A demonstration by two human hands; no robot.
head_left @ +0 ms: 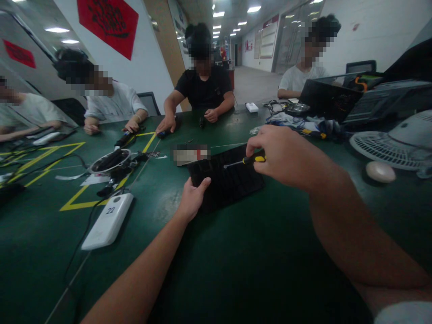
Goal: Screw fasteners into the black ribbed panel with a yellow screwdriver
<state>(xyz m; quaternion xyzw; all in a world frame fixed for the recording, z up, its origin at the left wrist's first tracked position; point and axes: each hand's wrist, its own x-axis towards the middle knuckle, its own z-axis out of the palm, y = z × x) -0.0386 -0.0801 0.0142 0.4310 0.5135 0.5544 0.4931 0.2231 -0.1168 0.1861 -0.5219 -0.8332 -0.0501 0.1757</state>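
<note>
My right hand [281, 155] is closed around the black-and-yellow handle of a screwdriver [249, 160]. Its metal shaft points left, above a black folding case [232, 180] with what look like rows of slots inside. The tip's exact shape is too small to tell. My left hand [195, 198] grips the left end of this case, thumb on top and fingers hidden beneath. The case lies open at a slant on the dark green table [256, 252]. Just behind it is a small, partly blurred box [189, 155] with a red patch.
On the left lie a white power bank [110, 220] marked 22, a cable-wrapped headband device [111, 161] and yellow tape lines. To the right are a white fan [398, 139], a pale oval object [380, 172] and a laptop [329, 99]. Several people sit around the table.
</note>
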